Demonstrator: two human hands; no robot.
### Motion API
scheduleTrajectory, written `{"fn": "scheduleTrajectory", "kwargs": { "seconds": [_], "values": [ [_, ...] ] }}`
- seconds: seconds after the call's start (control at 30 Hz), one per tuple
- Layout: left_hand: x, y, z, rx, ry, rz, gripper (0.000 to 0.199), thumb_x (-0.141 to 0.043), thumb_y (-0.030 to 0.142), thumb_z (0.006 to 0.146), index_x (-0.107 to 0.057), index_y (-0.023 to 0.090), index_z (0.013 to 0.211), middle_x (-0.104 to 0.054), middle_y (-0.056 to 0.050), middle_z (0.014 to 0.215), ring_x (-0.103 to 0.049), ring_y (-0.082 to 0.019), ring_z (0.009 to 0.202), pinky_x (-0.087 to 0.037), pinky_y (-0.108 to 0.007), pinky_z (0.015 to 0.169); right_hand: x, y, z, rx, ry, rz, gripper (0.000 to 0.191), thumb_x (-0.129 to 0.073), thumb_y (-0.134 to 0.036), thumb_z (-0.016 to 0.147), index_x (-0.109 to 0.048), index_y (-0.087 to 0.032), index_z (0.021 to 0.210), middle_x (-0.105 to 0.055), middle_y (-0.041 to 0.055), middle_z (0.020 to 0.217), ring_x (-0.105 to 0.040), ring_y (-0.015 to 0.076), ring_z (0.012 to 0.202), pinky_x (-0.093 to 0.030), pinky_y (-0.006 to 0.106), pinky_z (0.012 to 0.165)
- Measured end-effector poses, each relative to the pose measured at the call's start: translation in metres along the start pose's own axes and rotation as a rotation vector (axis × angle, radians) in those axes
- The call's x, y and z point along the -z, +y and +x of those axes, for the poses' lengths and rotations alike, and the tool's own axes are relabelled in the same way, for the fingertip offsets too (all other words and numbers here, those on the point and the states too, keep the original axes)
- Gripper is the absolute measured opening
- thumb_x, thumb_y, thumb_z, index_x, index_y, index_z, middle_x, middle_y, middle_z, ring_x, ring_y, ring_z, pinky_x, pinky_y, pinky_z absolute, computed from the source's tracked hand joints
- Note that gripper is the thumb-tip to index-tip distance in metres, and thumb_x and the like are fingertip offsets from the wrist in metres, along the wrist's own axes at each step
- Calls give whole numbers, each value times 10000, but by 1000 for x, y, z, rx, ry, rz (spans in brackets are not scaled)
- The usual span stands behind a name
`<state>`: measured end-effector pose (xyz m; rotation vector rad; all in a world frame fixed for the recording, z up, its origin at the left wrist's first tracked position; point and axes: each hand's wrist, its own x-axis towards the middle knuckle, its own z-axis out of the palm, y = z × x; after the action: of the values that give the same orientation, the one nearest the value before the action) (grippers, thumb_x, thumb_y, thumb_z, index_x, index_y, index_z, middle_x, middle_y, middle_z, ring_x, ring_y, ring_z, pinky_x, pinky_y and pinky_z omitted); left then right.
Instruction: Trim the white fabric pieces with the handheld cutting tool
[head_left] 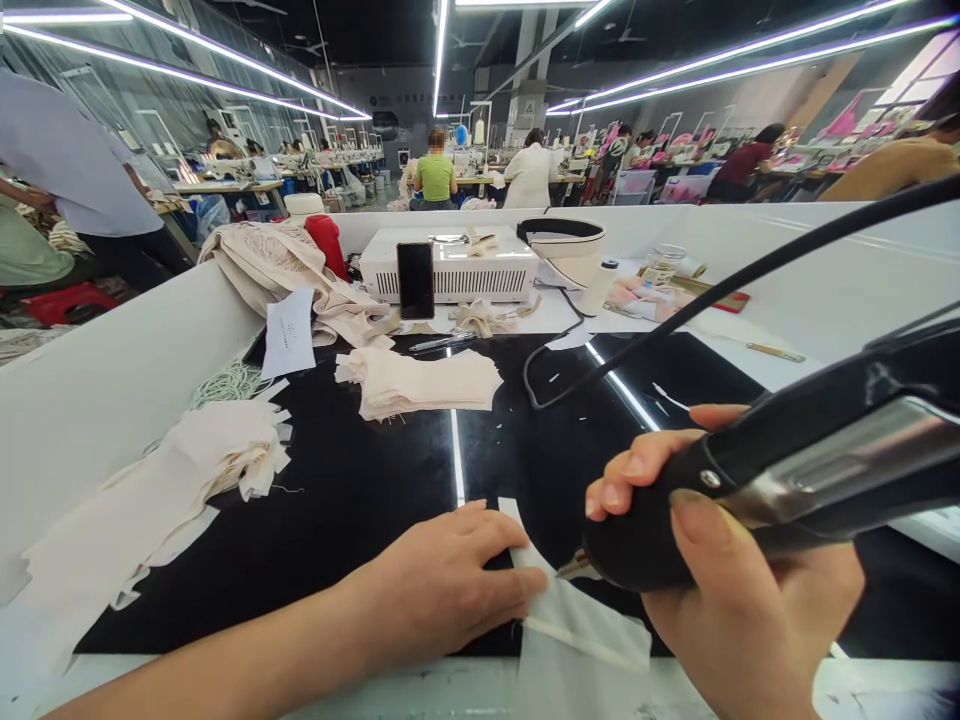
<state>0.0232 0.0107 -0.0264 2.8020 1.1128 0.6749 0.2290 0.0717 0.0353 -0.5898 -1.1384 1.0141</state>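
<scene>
My right hand [757, 610] is wrapped round a black corded handheld tool [645, 535] with a silvery side panel and a short pointed metal tip. The tip is at the right edge of a thin white fabric piece [581, 615], close to my left fingertips. My left hand [472, 565] holds this fabric against the black work surface, with thumb and forefinger on it. The fabric runs down over the front edge of the surface. Whether the tip touches the cloth I cannot tell.
Pale fabric stacks lie at the left [165, 490] and farther back [427, 382]. A phone [415, 280] leans against a white vented box [465, 275]. The tool's black cable [750, 275] arcs across the right. White side walls [112, 400] enclose the table; people sit at machines beyond.
</scene>
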Motion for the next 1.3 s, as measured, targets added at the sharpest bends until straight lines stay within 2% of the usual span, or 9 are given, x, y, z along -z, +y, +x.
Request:
{"fn": "scheduleTrajectory", "kwargs": {
  "seconds": [0.23,0.5,0.67,0.8,0.93,1.03,1.17,1.3],
  "values": [
    [-3,0,1,14,38,-5,235,-573,320,1231,-750,227,1355,-744,-113,1328,-763,-218,1133,-633,-365,1154,-7,3,5,34,-8,100,431,-1031,-411,876,-776,-288,1201,-765,-26,836,-719,173,643,-657,303,591],
    [-3,0,2,19,15,0,250,-564,329,1230,-738,235,1383,-720,-122,1344,-735,-227,1117,-665,-316,1004,-10,8,4,30,-25,46,376,-995,-386,926,-762,-288,1204,-755,-33,844,-725,166,659,-669,306,620],
    [-3,0,2,19,23,-11,230,-587,336,1223,-736,227,1361,-718,-111,1337,-729,-226,1130,-651,-305,1016,-17,11,7,65,-12,96,431,-1007,-391,888,-741,-278,1208,-746,-30,846,-714,176,625,-650,318,583],
    [-2,-1,1,21,23,-4,223,-593,338,1221,-742,230,1346,-718,-110,1329,-730,-228,1124,-657,-307,1005,-18,16,7,40,-47,34,403,-965,-410,950,-712,-298,1242,-752,-34,874,-715,174,642,-657,333,611],
    [0,-3,0,28,14,-19,245,-570,336,1228,-746,236,1367,-718,-109,1317,-735,-234,1152,-667,-336,1041,-18,17,9,46,-68,58,395,-956,-425,959,-705,-304,1239,-758,-46,875,-715,158,637,-652,302,596],
    [3,-4,-1,42,9,-48,254,-552,334,1235,-723,228,1390,-722,-105,1296,-748,-242,1165,-678,-353,1042,-14,13,14,38,-65,53,448,-994,-458,911,-709,-304,1221,-761,-47,884,-718,158,638,-653,295,579],
    [8,-5,-1,67,-35,-39,275,-524,327,1246,-682,213,1440,-736,-101,1317,-762,-251,1175,-694,-380,1017,4,8,21,83,-42,-38,391,-1008,-481,895,-710,-281,1050,-774,-37,915,-693,153,655,-648,300,584],
    [10,-5,6,77,-40,62,247,-573,312,1233,-690,186,1411,-755,-88,1234,-773,-241,1115,-694,-380,986,24,6,25,141,-38,-128,387,-995,-474,919,-725,-281,1119,-783,-40,938,-716,162,720,-632,317,672]
  ]
}}
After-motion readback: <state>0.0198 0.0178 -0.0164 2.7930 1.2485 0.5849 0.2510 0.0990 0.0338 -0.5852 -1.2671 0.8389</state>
